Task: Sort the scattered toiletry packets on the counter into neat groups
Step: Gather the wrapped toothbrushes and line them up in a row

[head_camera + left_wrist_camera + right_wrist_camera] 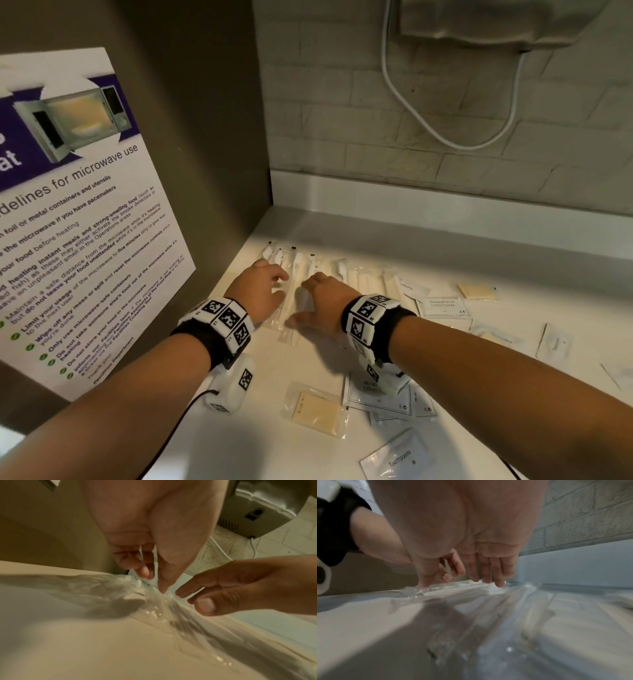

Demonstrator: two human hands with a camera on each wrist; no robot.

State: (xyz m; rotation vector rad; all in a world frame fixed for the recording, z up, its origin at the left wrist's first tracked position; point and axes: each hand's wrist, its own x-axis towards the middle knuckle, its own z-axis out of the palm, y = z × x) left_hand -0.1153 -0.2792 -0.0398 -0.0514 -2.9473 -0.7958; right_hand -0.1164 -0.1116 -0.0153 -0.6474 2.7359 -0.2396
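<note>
clear plastic toothbrush packets (pixel 294 274) lie by the worktop's (pixel 445 246) back left corner. left hand (pixel 260 291) and right hand (pixel 325 301), fingers straight, press them; slippery wrappers could slide apart.

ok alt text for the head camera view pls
Both hands, left hand and right hand, rest on a row of clear-wrapped toothbrush packets at the back of a white counter. Shampoo, soap and toothpaste sachets lie scattered nearer.

A microwave-use poster (pixel 68 212) is fixed to the brown panel (pixel 205 120) left of the brick wall (pixel 376 113); on that wall a white cable (pixel 407 102) is looped beneath a grey appliance (pixel 486 24).
</note>
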